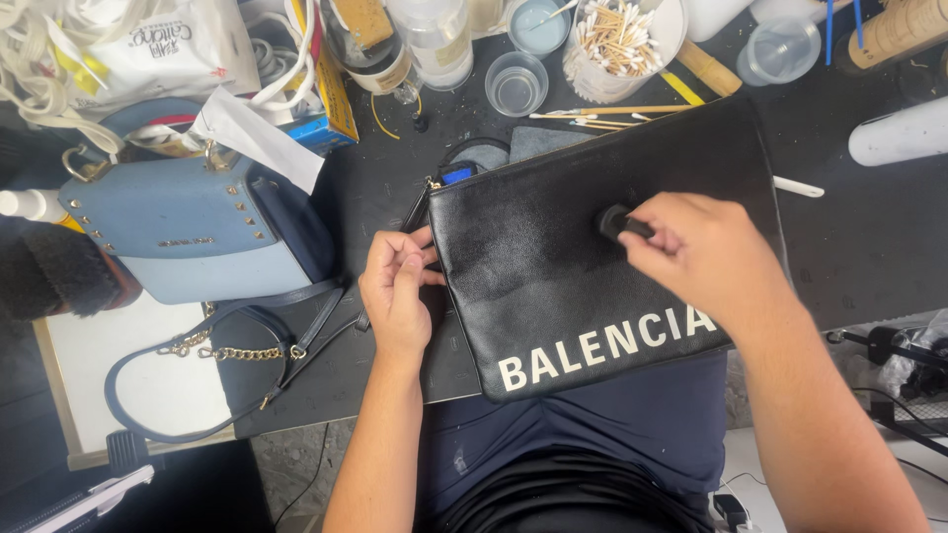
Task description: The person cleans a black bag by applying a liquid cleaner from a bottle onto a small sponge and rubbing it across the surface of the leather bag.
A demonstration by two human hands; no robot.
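Here the left hand [397,286] pinches the black pouch's [553,286] edge, the right hand [691,247] grips a dark applicator [612,221] atop it.

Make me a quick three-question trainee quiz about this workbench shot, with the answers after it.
1. True or false: the right hand presses a small dark round applicator onto the black pouch.
2. What does the left hand grip? A) the pouch's left edge B) the blue handbag C) the tub of cotton swabs
3. Which side of the pouch is the blue handbag on?

Key: 1 true; 2 A; 3 its left, with its chain strap trailing toward the person.
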